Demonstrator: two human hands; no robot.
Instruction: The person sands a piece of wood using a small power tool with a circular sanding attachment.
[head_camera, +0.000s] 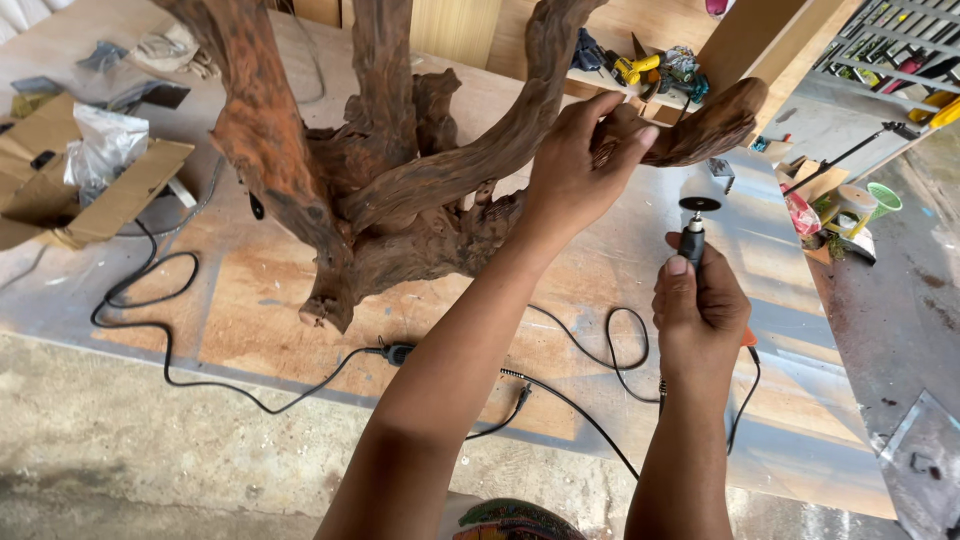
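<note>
Both bare forearms reach forward from the bottom edge, roughly parallel. Left hand (580, 165) extended farthest, wrist bent, fingers curled over in a pinching touch, thumb beneath. Right hand (700, 315) lower and nearer, closed in a fist grip, thumb pointing up.

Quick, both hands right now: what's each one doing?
Left hand: closed on a branch of the driftwood root piece.
Right hand: closed around a rotary tool, disc end up, clear of the wood.
</note>
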